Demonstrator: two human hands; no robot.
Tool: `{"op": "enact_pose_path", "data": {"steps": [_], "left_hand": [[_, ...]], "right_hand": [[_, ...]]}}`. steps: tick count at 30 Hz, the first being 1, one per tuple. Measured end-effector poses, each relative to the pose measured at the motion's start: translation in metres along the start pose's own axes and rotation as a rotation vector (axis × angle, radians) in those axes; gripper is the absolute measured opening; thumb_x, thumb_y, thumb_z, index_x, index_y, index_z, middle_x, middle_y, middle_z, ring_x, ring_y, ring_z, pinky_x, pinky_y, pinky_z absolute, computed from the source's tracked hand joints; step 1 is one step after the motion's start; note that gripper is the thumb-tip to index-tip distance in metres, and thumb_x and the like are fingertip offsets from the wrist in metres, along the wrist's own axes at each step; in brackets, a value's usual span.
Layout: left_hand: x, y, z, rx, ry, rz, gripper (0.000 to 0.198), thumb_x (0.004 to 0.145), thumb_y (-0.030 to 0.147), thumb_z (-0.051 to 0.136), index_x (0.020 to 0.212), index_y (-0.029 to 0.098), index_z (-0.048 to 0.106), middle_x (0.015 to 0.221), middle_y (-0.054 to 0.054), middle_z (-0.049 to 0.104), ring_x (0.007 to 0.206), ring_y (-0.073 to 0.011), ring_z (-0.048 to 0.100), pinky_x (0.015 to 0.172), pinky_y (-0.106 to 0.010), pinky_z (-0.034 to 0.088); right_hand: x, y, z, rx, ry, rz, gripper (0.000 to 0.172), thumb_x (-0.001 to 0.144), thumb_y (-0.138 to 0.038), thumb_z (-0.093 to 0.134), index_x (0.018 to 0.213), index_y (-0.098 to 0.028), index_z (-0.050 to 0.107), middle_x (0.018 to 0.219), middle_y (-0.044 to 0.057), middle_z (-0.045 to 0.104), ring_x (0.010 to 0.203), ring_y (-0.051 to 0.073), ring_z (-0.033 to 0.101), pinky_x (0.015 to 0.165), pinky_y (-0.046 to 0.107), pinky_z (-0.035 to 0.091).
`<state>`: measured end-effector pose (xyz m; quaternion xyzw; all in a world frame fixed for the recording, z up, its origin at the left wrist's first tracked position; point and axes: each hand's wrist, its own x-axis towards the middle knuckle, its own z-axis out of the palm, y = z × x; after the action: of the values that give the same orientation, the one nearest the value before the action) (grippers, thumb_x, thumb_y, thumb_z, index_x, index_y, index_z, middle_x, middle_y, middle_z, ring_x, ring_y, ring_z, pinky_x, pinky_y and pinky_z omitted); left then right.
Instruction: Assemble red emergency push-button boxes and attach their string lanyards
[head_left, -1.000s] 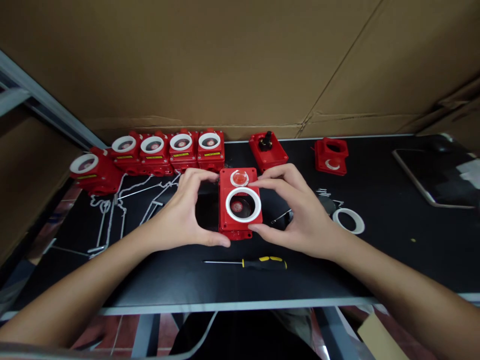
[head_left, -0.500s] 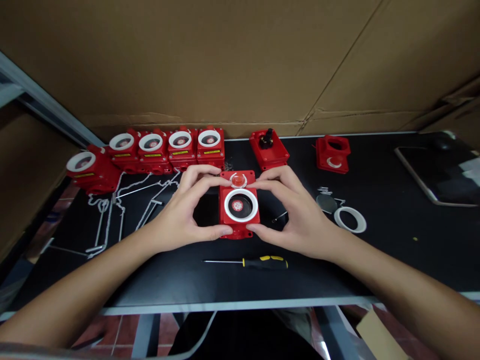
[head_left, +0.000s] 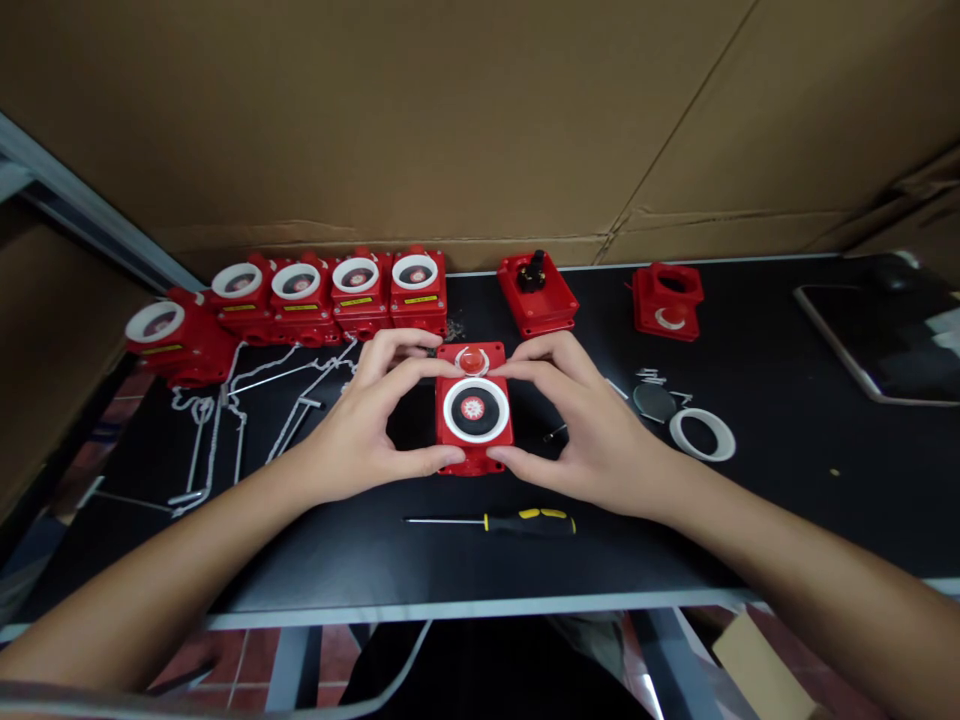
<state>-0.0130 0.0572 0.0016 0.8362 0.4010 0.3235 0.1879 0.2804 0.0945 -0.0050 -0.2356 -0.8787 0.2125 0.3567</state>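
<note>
As hands (head_left: 379, 420) (head_left: 589, 430) grip one box (head_left: 475, 410), a screwdriver (head_left: 525, 522) lies nearer the table edge (head_left: 480, 609).

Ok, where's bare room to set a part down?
Between the screwdriver and the bench's front edge; also right, between the red cover and the dark panel. Crowded: left, with red units and metal rods; centre, left hand and right hand holding another unit.

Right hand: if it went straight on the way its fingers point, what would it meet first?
The central red box, which the right hand seems to touch; beyond it, in about the same line, comes the left hand, though depth is unclear.
</note>
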Motion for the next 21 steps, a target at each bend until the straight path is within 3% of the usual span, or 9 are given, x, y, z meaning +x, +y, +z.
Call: {"op": "enact_pose_path", "data": {"steps": [8,15,21], "left_hand": [[0.0007,0.0011,-0.0015,0.057,-0.022,0.027,0.060,0.101,0.054,0.088,0.148,0.026,0.065,0.161,-0.016,0.054,0.151,-0.0365,0.055,0.129,-0.057,0.044],[0.0048,0.0005,-0.0062,0.083,-0.051,0.093,0.060,0.102,0.052,0.087,0.146,0.018,0.065,0.157,-0.019,0.060,0.149,-0.0332,0.061,0.127,-0.047,0.049],[0.0043,0.0025,-0.0056,0.051,-0.037,0.100,0.059,0.101,0.047,0.088,0.148,0.019,0.064,0.157,-0.017,0.062,0.150,-0.0295,0.062,0.129,-0.043,0.050]], "right_hand": [[-0.0009,0.0004,-0.0026,-0.019,-0.048,0.014,0.057,0.101,-0.045,0.086,0.144,-0.017,0.062,0.134,0.015,0.057,0.122,0.025,0.066,0.108,0.045,0.066],[-0.0004,0.0005,-0.0038,-0.022,-0.069,0.008,0.057,0.103,-0.051,0.084,0.144,-0.019,0.062,0.153,0.020,0.057,0.148,0.031,0.062,0.122,0.049,0.062],[0.0000,0.0017,-0.0027,-0.028,-0.045,-0.026,0.059,0.103,-0.052,0.084,0.145,-0.018,0.062,0.156,0.021,0.059,0.149,0.031,0.063,0.124,0.050,0.062]]}}
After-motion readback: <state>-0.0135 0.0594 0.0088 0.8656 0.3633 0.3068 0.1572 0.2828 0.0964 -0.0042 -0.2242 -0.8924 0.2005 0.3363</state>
